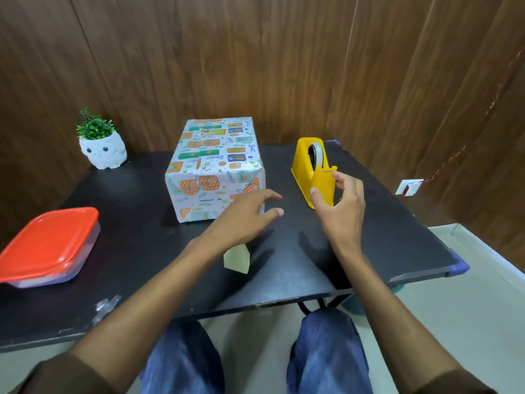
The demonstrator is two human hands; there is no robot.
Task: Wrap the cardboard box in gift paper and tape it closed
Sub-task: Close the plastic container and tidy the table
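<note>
Head view: the wrapped box sits mid-counter, its end fold facing us. Left hand hovers slack beside that fold, ready to press it. Right hand pinches the dispenser nose, seemingly to draw tape; the strip is too faint to see.

No lettering, brand, number or sign can be read anywhere in the frame. The gift paper, at centre, carries only printed pictures: orange slices, scissors, leaves and coloured blocks. Any marks inside the blocks are too small to make out. The yellow dispenser, right of centre, shows plain faces.
</note>
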